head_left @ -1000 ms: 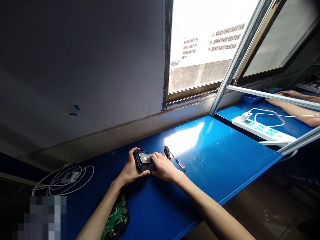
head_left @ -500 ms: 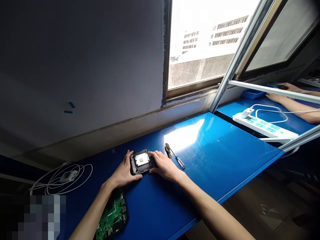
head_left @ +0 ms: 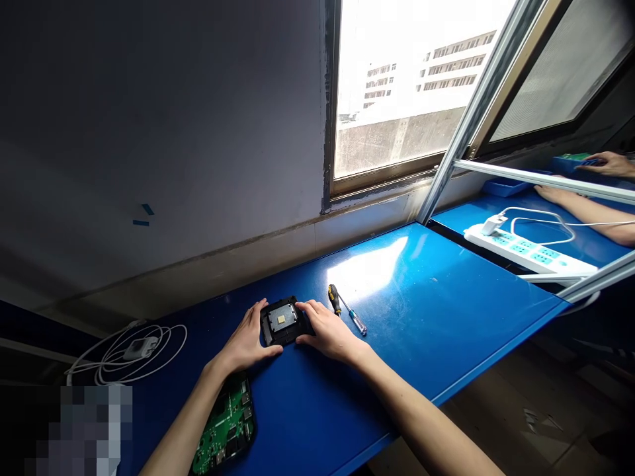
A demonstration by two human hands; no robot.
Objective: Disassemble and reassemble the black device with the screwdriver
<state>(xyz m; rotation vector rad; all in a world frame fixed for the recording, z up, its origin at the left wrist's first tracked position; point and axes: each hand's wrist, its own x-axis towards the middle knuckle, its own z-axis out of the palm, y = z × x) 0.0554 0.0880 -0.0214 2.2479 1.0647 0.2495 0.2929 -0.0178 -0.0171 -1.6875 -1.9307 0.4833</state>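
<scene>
Between my two hands is a black plastic cover [head_left: 270, 334] with a metal plate [head_left: 290, 315] set in it. A small pale square pad [head_left: 281, 319] lies on that plate. My left hand [head_left: 245, 339] grips the cover's left edge, thumb along the near side. My right hand [head_left: 325, 329] grips its right edge, fingers on top and thumb at the near corner. Partly under my left forearm lies a green circuit board [head_left: 231, 416] in a dark casing. Just beyond my right hand are a black-and-yellow screwdriver [head_left: 333, 298] and a clear-handled screwdriver [head_left: 358, 322].
The blue table [head_left: 397, 344] runs along the wall below a window. A coiled white cable with its adapter [head_left: 141, 348] lies at the left. Behind a metal frame [head_left: 444, 158] at right are a white power strip [head_left: 530, 250], blue trays [head_left: 506, 187] and another person's hands [head_left: 612, 163].
The black cover has tilted in my hands, and its metal plate looks duller. At the far right, the other person's hand has moved right, to a tray with a green board.
</scene>
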